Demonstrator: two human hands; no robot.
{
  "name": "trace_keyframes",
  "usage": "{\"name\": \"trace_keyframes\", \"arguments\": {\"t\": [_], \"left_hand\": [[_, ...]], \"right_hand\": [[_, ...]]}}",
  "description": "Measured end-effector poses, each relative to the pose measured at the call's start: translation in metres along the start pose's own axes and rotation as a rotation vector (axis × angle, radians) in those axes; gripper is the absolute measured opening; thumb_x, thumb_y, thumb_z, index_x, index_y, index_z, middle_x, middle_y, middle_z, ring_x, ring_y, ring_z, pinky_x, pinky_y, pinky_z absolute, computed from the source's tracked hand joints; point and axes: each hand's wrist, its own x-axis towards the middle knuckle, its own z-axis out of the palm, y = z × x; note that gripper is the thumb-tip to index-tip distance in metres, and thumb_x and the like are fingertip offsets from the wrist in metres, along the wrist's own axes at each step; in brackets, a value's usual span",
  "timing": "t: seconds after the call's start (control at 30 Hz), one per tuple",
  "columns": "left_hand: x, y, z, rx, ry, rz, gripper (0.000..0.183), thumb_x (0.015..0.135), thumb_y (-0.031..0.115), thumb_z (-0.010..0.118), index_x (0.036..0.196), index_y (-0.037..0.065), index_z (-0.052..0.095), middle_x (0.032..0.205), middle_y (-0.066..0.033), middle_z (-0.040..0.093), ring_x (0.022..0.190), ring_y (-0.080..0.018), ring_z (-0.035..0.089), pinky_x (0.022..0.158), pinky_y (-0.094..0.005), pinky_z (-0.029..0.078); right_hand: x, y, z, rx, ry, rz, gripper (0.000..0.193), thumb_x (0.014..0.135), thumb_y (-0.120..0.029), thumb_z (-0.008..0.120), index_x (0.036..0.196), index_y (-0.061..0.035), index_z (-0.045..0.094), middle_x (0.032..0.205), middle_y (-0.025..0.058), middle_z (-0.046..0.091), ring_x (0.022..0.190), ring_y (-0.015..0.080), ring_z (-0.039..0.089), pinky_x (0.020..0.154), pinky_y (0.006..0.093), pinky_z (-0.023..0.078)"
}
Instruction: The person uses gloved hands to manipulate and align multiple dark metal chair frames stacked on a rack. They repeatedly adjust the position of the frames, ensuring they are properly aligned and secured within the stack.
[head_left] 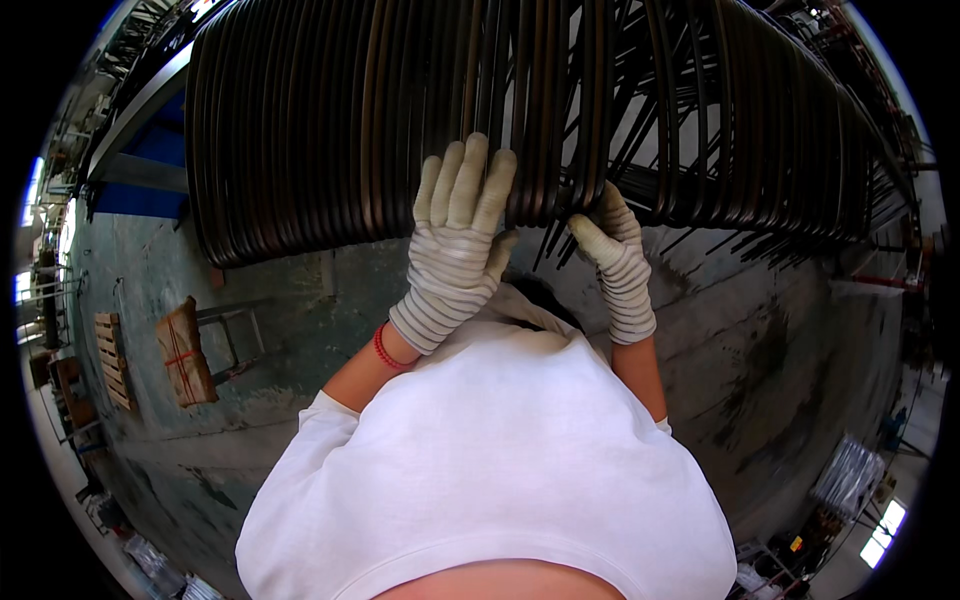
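Observation:
A long row of dark, U-bent metal tubes (290, 140) hangs side by side in front of me, rounded bends toward me. My left hand (452, 225), in a white ribbed work glove, lies flat against the tubes near the middle, fingers stretched out and pointing away. To its right, my right hand (622, 265), gloved alike, is closed at the rounded lower bend of a tube (598, 120), thumb on the near side. Its other fingers are partly hidden behind the bend. Around this tube the row has wider gaps.
Loose straight dark rods (665, 185) show through the gaps on the right. A grey metal beam (140, 172) with blue panels stands at the row's left end. On the floor at left are a wooden pallet (112, 360) and a brown strapped bundle (187, 352) beside a metal frame.

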Motion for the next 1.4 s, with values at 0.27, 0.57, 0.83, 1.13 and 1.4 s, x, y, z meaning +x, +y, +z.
{"name": "trace_keyframes", "arguments": {"t": [0.27, 0.57, 0.83, 1.13, 1.4], "left_hand": [[0.001, -0.003, -0.019, -0.327, 0.053, -0.036, 0.074, 0.073, 0.008, 0.070, 0.141, 0.006, 0.041, 0.146, -0.0167, 0.038, 0.135, -0.0322, 0.036, 0.113, -0.0421, 0.027], [-0.005, -0.050, -0.055, -1.785, 0.220, -0.364, 0.062, 0.100, 0.042, 0.034, 0.140, -0.005, 0.037, 0.144, -0.0219, 0.040, 0.136, -0.0311, 0.037, 0.116, -0.0441, 0.025], [-0.032, -0.076, -0.082, -2.126, 0.381, -0.520, 0.070, 0.098, 0.050, 0.037, 0.140, -0.006, 0.035, 0.142, -0.0235, 0.041, 0.134, -0.0322, 0.039, 0.114, -0.0438, 0.030], [-0.103, -0.107, -0.133, -1.250, 0.774, -0.635, 0.035, 0.093, 0.024, 0.057, 0.117, -0.001, 0.063, 0.118, -0.0167, 0.064, 0.106, -0.0239, 0.063, 0.099, -0.0334, 0.045], [-0.135, -0.157, -0.146, -0.456, 0.718, -0.846, 0.025, 0.089, 0.014, 0.064, 0.112, 0.005, 0.066, 0.111, -0.0091, 0.064, 0.100, -0.0158, 0.061, 0.090, -0.0276, 0.048]], "right_hand": [[-0.003, 0.000, -0.018, 0.082, -0.016, -0.008, 0.061, 0.094, -0.031, 0.060, 0.141, 0.0013, 0.037, 0.134, 0.0129, 0.053, 0.120, 0.0229, 0.053, 0.105, 0.0357, 0.040], [-0.025, -0.065, 0.019, 0.319, 0.187, -0.131, 0.072, 0.098, -0.050, 0.039, 0.141, 0.0067, 0.032, 0.144, 0.0264, 0.037, 0.137, 0.0340, 0.034, 0.116, 0.0425, 0.022], [-0.019, -0.067, 0.059, -0.431, -0.057, -0.527, 0.049, 0.096, -0.018, 0.053, 0.138, 0.0044, 0.042, 0.139, 0.0180, 0.048, 0.132, 0.0274, 0.044, 0.113, 0.0367, 0.028], [0.002, -0.049, 0.161, -0.836, -0.418, -0.505, 0.044, 0.086, -0.012, 0.063, 0.128, -0.0020, 0.056, 0.124, 0.0125, 0.061, 0.125, 0.0274, 0.051, 0.111, 0.0423, 0.030], [0.017, -0.007, 0.239, -1.020, -0.572, -0.720, 0.041, 0.084, -0.015, 0.063, 0.123, -0.0075, 0.059, 0.122, 0.0102, 0.062, 0.123, 0.0289, 0.053, 0.110, 0.0465, 0.032]]}}
